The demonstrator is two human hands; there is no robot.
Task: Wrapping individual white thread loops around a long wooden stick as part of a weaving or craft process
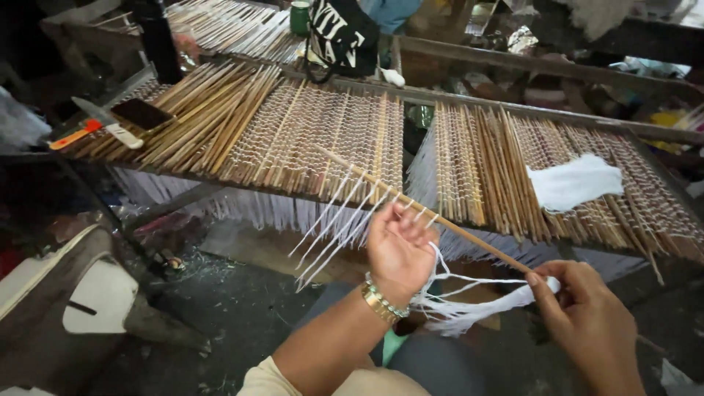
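— Looking at the thin bamboo stick: which way does it run, and who has it?

— It runs on a slant, from upper left over the woven mat down to lower right. The left hand sits at about its middle, fingers curled up around it, with white threads fanning down and to the left from the stick just beside those fingers. So the stick's long axis passes through the left hand and goes on toward the right hand.

— Does the right hand hold the stick too?

— The stick's lower end reaches the right hand's thumb and forefinger, which are pinched shut on a bundle of white yarn. Whether the stick end is caught in that same pinch I cannot tell; it is hidden at the fingertips.

— And the yarn, where does it lie from the left hand?

— Below and to the right of it. Strands rise from the bundle toward the left hand's fingers, and the frayed tail hangs just under the left wrist, near the bracelet.

— Which hand is nearer the mats?

— The left one, close to the front edge where the fringe hangs. A second mat lies to the right with a folded white cloth on it, well apart from both hands.
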